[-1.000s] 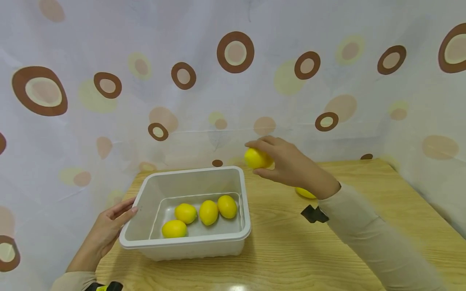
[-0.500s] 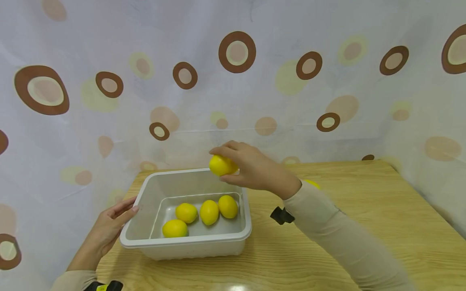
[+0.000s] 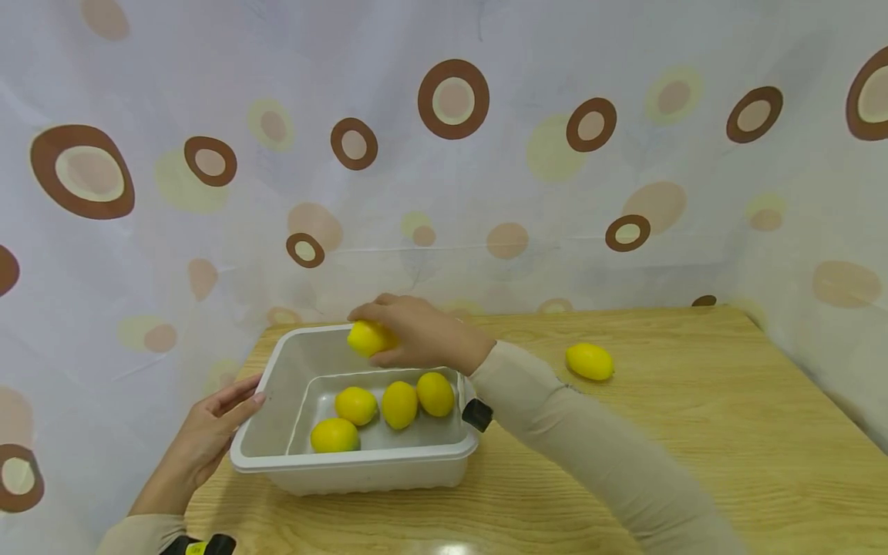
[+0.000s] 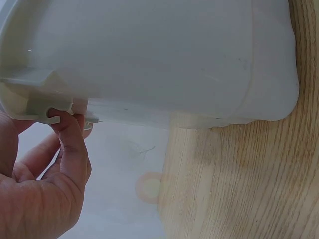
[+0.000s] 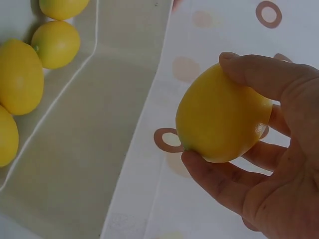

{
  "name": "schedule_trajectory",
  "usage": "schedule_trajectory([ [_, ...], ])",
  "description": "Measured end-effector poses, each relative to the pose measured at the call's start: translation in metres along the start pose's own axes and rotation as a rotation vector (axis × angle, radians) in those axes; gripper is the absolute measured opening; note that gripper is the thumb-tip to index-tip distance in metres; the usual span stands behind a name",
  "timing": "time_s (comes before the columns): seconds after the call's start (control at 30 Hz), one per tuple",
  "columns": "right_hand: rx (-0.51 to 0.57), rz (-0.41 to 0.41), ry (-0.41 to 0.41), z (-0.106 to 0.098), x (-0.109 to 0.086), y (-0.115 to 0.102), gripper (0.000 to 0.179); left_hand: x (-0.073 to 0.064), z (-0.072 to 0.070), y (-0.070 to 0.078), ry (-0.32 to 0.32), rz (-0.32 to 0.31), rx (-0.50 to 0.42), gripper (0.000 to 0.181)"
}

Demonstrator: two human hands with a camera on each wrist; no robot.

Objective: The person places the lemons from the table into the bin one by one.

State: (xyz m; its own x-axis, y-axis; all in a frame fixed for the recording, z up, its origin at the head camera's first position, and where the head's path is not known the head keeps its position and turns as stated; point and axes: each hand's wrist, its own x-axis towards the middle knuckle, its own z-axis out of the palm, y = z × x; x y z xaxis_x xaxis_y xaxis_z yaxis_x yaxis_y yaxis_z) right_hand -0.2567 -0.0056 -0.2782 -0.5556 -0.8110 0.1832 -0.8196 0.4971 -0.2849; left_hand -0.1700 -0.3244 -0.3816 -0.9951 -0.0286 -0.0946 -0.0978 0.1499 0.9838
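Observation:
A lemon (image 3: 369,338) is pinched between the thumb and fingers of my right hand (image 3: 425,336), over the back part of a white plastic bin (image 3: 347,460). In the right wrist view the same lemon (image 5: 222,117) shows whole, with fingertips on both sides. Several lemons lie on the bin's floor, among them one lemon (image 3: 399,405) near the middle. My left hand (image 3: 208,432) grips the bin's left rim, thumb on top. Seen from the left wrist, the fingers (image 4: 72,149) curl under the rim's lip beside the outer wall (image 4: 149,55).
One more lemon (image 3: 590,361) lies on the wooden table (image 3: 666,416), right of the bin. A patterned curtain (image 3: 513,177) hangs behind the table's back edge and along both sides. The right sleeve (image 3: 590,432) crosses over the bin's right rim.
My right hand has moved left with its lemon, from beside the bin to over it, and lower. The lemon on the table has come into full view. My left hand stays put.

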Motion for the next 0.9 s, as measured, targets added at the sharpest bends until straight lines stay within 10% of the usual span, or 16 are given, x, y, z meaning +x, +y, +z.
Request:
schedule_trajectory([
  [0.9,0.012,0.213,-0.205,0.073,0.047,0.019,0.05,0.0,-0.002,0.002,-0.014,0.002,0.017,0.063],
])
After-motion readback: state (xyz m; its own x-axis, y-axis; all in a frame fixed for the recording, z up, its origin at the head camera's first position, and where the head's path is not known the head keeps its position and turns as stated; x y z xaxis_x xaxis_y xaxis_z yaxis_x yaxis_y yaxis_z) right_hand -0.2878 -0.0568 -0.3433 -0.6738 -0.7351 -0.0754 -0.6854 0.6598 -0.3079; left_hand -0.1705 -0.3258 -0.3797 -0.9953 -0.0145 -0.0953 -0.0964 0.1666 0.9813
